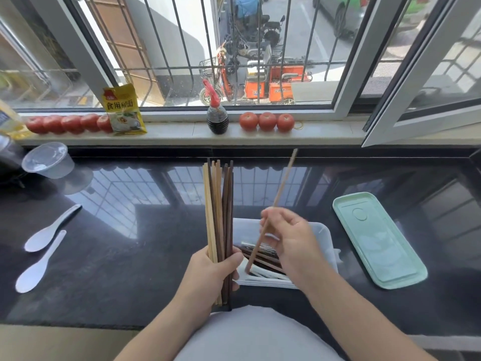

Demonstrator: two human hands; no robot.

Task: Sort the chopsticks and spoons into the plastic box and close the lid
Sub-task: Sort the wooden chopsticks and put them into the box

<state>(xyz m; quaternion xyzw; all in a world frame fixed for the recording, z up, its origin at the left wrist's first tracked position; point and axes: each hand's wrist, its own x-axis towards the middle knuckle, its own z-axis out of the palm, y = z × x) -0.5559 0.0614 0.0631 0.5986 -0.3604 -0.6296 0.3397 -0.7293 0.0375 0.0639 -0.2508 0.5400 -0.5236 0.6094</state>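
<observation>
Left hand (213, 269) is wrapped round an upright bundle of chopsticks (218, 204) on the dark counter (130, 230); a single chopstick (278, 194) is pinched by the right hand (289, 238) over the open plastic box (325, 235); green lid (380, 241) is laid right of it; two white spoons (44, 246) are seen far left.

— What sort of place is this?
— A home kitchen; a polished black stone counter (130, 256) runs under a barred window (234, 48); tomatoes (267, 121) line the sill (182, 132) beside a sauce bottle (217, 118) and a yellow packet (124, 110) of cooking powder.
— Anything else?
— White spoons (44, 248), a clear plastic tub (48, 160) and wooden chopsticks (218, 204); outside, parked scooters (260, 82) on a street.
</observation>
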